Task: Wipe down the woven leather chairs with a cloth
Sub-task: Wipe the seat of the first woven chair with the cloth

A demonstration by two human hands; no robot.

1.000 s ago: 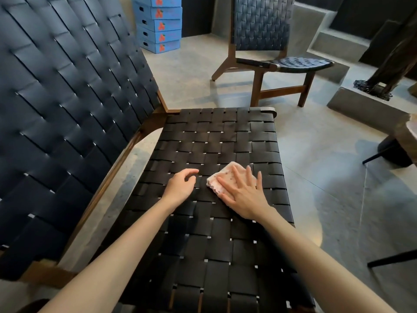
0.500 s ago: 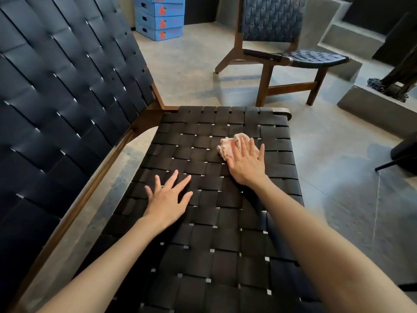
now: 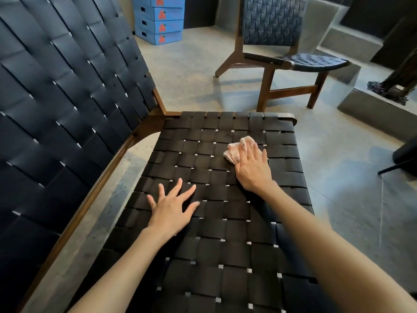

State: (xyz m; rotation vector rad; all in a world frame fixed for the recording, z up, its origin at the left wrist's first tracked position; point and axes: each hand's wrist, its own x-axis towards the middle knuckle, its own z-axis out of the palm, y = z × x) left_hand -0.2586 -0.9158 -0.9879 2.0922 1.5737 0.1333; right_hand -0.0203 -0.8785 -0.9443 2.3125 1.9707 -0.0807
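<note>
Black leather straps, woven into a broad seat (image 3: 221, 245), get a wipe as a person leans over the nearer chair. The right hand (image 3: 252, 170) lies flat, fingers straight and close together, pressing a crumpled pink cloth (image 3: 234, 151) against the weave. No finger curls round the cloth, which pokes out past the fingertips and to their left. The left hand (image 3: 172, 210) rests on the seat nearer the person, palm down and fingers fanned wide. It holds nothing and appears to be bracing the body. The cloth sits in the far right part of the seat, a few rows of strapping short of the far edge.

On that showing, the step in hand is the wiping of the seat, with the cloth out toward its far end. The next move would call for firm, even pressure as the cloth is drawn across or back along the straps, so that it neither bunches further nor slips from under the flat palm. It would also call for overlapping passes that reach the corners.

Whether the tall woven backrest (image 3: 67, 98), rising on the left from its wooden frame (image 3: 155, 124), has been wiped cannot be told. A second chair (image 3: 282, 41) of the same make stands well apart on the concrete floor (image 3: 191, 71), with a stack of blue boxes (image 3: 158, 21) beyond.
</note>
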